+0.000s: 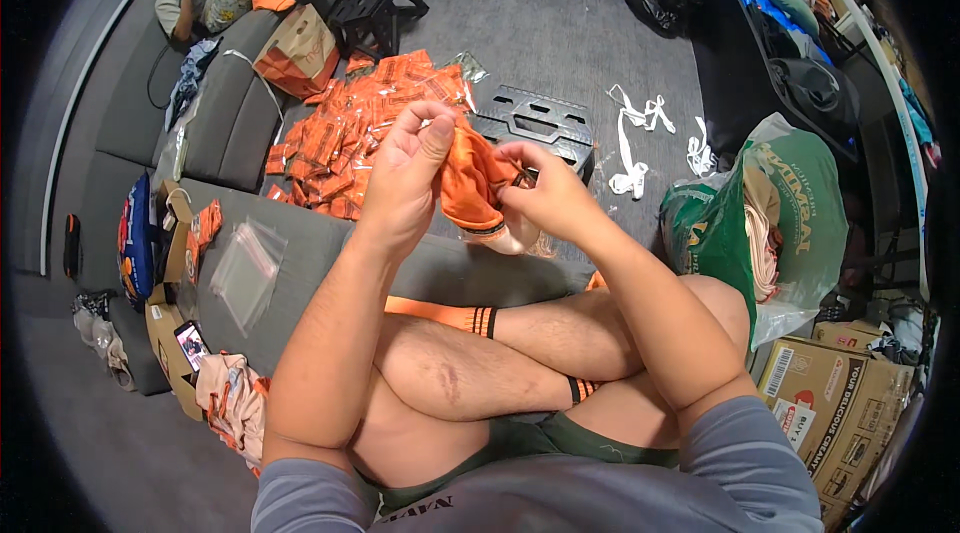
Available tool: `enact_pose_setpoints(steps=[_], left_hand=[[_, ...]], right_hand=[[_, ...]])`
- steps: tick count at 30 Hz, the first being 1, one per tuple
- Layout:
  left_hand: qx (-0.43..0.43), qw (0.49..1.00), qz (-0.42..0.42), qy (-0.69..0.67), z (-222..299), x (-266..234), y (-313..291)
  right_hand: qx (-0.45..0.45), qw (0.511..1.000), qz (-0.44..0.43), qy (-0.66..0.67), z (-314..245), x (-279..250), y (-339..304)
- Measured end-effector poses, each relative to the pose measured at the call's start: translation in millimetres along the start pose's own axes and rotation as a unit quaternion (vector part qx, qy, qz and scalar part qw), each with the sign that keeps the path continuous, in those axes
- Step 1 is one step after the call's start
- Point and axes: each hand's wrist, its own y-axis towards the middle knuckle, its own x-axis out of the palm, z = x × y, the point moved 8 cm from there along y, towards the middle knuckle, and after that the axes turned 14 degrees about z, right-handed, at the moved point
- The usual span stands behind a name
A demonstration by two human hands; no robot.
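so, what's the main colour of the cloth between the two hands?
Orange; the cloth shows best in the head view.

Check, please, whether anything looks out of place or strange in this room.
Yes, mildly: several white strips lie loose and tangled on the floor, right of the black slotted stool, as if dropped there. No spill stands out.

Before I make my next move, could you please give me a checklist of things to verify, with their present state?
1. Left hand in contact with the orange cloth: ok.
2. Right hand pinching the orange cloth: ok.
3. Inside of the cloth free of marks: cannot tell, mostly hidden.
4. Clear plastic sleeves on the grey seat: ok.
5. Orange packets neatly stacked: not ok, a loose heap.
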Motion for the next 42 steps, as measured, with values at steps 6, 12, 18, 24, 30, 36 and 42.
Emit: enact_pose_setpoints(steps=[6,12,18,24,30,36,42], left_hand=[[-0.01,0.999,0.024,-0.029,15.0,-9.7,3.0],[-0.015,0.998,0.031,-0.053,29.2,-42.1,17.0],[-0.047,0.997,0.042,-0.042,25.4,-46.0,20.4],[-0.131,0.975,0.069,0.162,2.6,-49.7,18.5],[-0.177,0.915,-0.088,0.352,-21.2,-43.2,6.0],[-0.124,0.988,-0.032,0.088,0.8,-31.5,11.6],[-0.116,0.991,-0.028,0.058,5.4,-23.9,6.2]], right_hand=[[0.075,0.995,0.049,0.037,15.9,-24.1,14.2],[0.155,0.967,0.112,0.17,11.1,-68.9,30.2],[0.273,0.882,0.137,0.359,15.9,-71.1,23.5],[0.297,0.836,0.093,0.453,2.4,-61.1,17.8],[0.276,0.76,-0.072,0.584,-12.7,-45.3,14.0],[0.281,0.784,-0.11,0.542,-29.7,-44.5,7.4],[0.249,0.899,-0.092,0.348,-43.3,-34.3,0.0]])
